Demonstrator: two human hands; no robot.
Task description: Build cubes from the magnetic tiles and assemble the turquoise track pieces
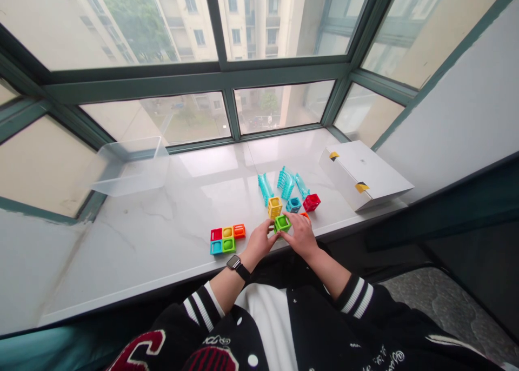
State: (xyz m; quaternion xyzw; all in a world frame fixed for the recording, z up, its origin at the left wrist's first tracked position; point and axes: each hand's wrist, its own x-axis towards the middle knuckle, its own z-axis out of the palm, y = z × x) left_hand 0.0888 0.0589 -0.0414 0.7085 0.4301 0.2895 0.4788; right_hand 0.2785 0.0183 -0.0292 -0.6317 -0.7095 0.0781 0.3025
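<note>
A green cube block (pixel 283 224) is gripped from both sides, by my left hand (pixel 261 241) and my right hand (pixel 300 234). Just beyond it stands a yellow block (pixel 274 207), with a blue block (pixel 293 205) and a red block (pixel 312 202) to its right. Part of an orange block (pixel 305 216) shows behind my right fingers; the rest is hidden. Left of my left hand, a flat group of joined blocks (pixel 227 232) in red, yellow, orange, blue and green lies on the sill.
Translucent turquoise track pieces (pixel 286 183) lie behind the blocks on the white marble sill (pixel 162 236). A clear plastic bin (pixel 133 171) stands at the back left. At the right is a white box (pixel 367 171) with yellow-and-black tabs. Windows border the far side.
</note>
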